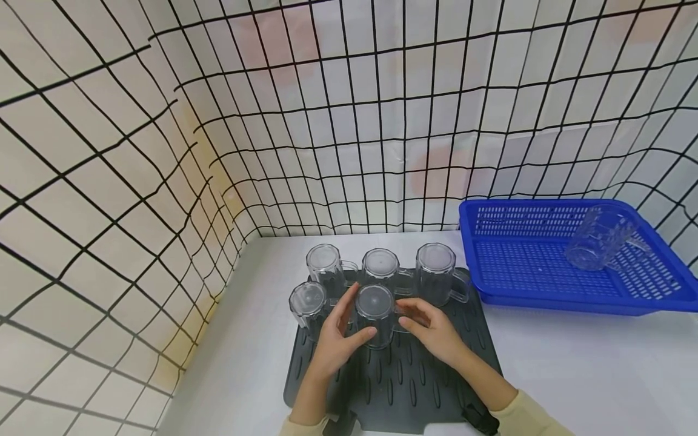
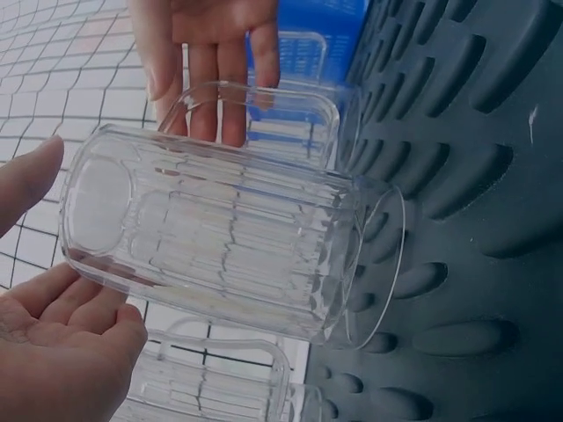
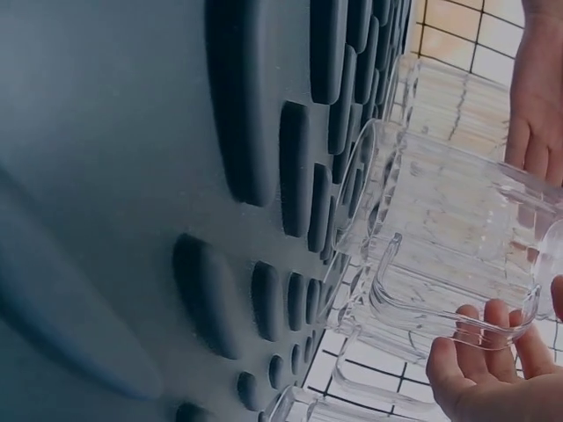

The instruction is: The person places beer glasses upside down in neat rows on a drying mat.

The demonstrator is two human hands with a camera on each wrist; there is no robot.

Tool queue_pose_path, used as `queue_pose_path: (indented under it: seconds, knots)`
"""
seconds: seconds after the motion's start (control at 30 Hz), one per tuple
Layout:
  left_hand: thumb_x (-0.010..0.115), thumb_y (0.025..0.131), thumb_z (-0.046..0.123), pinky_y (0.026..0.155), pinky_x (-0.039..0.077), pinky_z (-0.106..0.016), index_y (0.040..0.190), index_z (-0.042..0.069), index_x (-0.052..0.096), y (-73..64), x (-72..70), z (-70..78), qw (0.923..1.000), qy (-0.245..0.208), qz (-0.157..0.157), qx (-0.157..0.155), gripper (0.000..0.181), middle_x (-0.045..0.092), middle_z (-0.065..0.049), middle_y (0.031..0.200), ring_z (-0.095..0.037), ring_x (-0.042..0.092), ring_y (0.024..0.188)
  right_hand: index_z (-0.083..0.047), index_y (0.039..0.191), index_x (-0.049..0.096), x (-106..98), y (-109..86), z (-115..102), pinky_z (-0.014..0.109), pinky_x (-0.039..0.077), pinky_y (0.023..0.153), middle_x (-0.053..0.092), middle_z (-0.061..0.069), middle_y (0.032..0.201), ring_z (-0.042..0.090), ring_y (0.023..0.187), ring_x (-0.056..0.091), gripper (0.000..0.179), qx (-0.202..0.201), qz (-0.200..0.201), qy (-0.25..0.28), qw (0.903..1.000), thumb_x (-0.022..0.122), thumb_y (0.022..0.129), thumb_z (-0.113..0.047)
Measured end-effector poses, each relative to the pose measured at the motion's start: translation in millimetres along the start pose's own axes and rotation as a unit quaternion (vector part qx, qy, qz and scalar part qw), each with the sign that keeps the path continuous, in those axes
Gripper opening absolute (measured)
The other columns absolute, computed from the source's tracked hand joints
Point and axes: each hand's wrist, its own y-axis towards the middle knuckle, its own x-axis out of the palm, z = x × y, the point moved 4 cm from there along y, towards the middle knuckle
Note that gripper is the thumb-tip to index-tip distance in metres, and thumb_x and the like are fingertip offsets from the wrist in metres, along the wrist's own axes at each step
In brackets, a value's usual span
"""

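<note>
A clear, ribbed glass mug [image 1: 375, 318] stands upside down on a dark drying mat [image 1: 400, 396], its handle [image 3: 418, 314] toward the right. My left hand [image 1: 339, 344] is at its left side; in the left wrist view the fingers [image 2: 84, 303] lie along the glass while the thumb stands apart from it. On the other side, my right hand [image 1: 436, 333] has loosely bent fingers at the handle, the thumb spread away. Behind are three more inverted mugs in a row: left [image 1: 324, 266], middle [image 1: 380, 266] and right [image 1: 435, 275]. Another inverted mug [image 1: 308, 306] is left of my left hand.
A blue plastic basket [image 1: 523, 300] sits at the back right, with one clear mug [image 1: 594, 242] lying tilted inside. Black wire grid panels [image 1: 382, 151] rise behind and along the left of the white table [image 1: 229, 357]. The mat has raised oval ridges.
</note>
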Motion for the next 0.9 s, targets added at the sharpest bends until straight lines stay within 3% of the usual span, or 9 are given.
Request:
queue_pose_path:
  seconds: [0.13, 0.33, 0.43, 0.63, 0.9]
  knots:
    - [0.074, 0.086, 0.006, 0.117, 0.014, -0.043, 0.153, 0.012, 0.032, -1.5, -0.8, 1.9, 1.0000, 0.002, 0.005, 0.000, 0.079, 0.028, -0.010, 0.158, -0.018, 0.022, 0.146, 0.000, 0.132, 0.056, -0.5, -1.0, 1.0, 0.030, 0.045, 0.100, 0.060, 0.015, 0.129, 0.034, 0.123, 0.053, 0.039, 0.002, -0.011, -0.002, 0.9999, 0.063, 0.096, -0.014]
    - [0.074, 0.086, 0.006, 0.116, 0.015, -0.050, 0.152, 0.014, 0.034, -5.2, -1.7, 7.1, 0.9999, 0.007, 0.012, 0.004, 0.078, 0.031, -0.005, 0.157, -0.020, 0.024, 0.145, 0.001, 0.136, 0.052, -0.1, -2.2, 0.9, 0.055, 0.038, 0.104, 0.057, 0.018, 0.133, 0.038, 0.126, 0.050, 0.044, 0.000, -0.014, 0.000, 0.9999, 0.063, 0.095, -0.013]
    - [0.074, 0.085, 0.005, 0.116, 0.016, -0.051, 0.152, 0.013, 0.034, -8.8, -2.8, 8.4, 0.9998, 0.010, 0.014, 0.007, 0.078, 0.031, -0.006, 0.157, -0.021, 0.025, 0.145, 0.002, 0.135, 0.052, -0.7, -2.8, 0.2, 0.062, 0.034, 0.104, 0.057, 0.019, 0.133, 0.040, 0.127, 0.048, 0.044, -0.003, -0.008, -0.004, 1.0000, 0.064, 0.095, -0.012]
    - [0.075, 0.084, 0.006, 0.116, 0.017, -0.041, 0.151, 0.013, 0.036, -23.5, -7.3, 3.9, 0.9994, 0.020, 0.020, -0.020, 0.078, 0.033, -0.005, 0.156, -0.023, 0.024, 0.145, 0.002, 0.134, 0.053, -5.2, -5.0, 1.1, 0.059, 0.034, 0.105, 0.056, 0.018, 0.135, 0.038, 0.128, 0.046, 0.044, -0.003, 0.001, -0.019, 0.9998, 0.064, 0.094, -0.012]
    - [0.077, 0.084, 0.013, 0.115, 0.019, -0.044, 0.146, 0.010, 0.044, -46.1, -14.0, -9.1, 0.9958, 0.044, 0.008, -0.080, 0.070, 0.040, -0.007, 0.152, -0.028, 0.026, 0.144, 0.003, 0.135, 0.052, -16.5, -9.6, -0.7, 0.044, 0.037, 0.107, 0.054, 0.019, 0.136, 0.026, 0.128, 0.047, 0.042, -0.025, 0.007, -0.033, 0.9991, 0.061, 0.096, -0.010]
